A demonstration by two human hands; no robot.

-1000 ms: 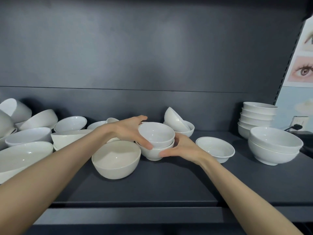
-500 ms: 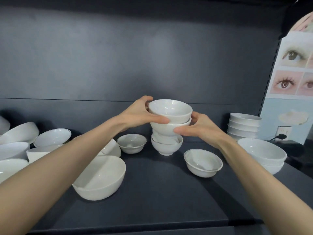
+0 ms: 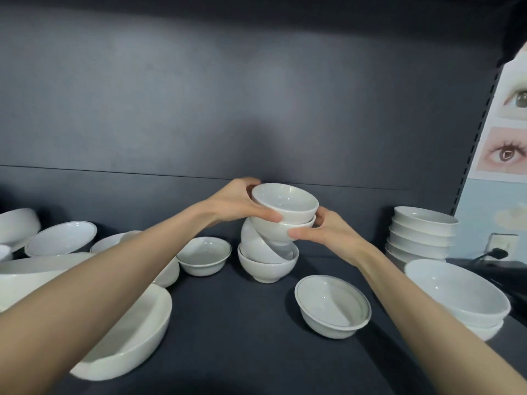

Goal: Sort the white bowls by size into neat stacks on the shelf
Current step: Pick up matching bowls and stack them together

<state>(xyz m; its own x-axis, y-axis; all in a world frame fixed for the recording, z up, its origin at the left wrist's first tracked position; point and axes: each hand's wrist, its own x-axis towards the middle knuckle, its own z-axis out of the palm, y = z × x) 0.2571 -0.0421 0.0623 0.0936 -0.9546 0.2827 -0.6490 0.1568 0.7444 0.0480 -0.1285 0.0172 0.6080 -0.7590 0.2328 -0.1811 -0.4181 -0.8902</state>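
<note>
You hold a nested pair of small bowls point(image 3: 283, 215) in the air over the middle of the shelf point(image 3: 242, 337). Your left hand point(image 3: 233, 208) grips the upper bowl's wall with the thumb in front. Your right hand point(image 3: 328, 236) grips the lower bowl with the thumb across its side.

Directly beneath stands an upright bowl point(image 3: 268, 270), apparently of matching size, with a tilted bowl point(image 3: 255, 243) lodged crooked inside it. Whether the held pair touches the tilted one cannot be told.

The step in hand looks like seating the pair on this pile. The crooked bowl would likely throw the stack off, so level it first. Then lower the pair straight down with rims level, and release only once it sits flush.

A shallow grey-rimmed bowl point(image 3: 332, 305) lies near the front right, so keep your right forearm off it. A finished stack point(image 3: 422, 235) stands well apart at the right rear.
</note>
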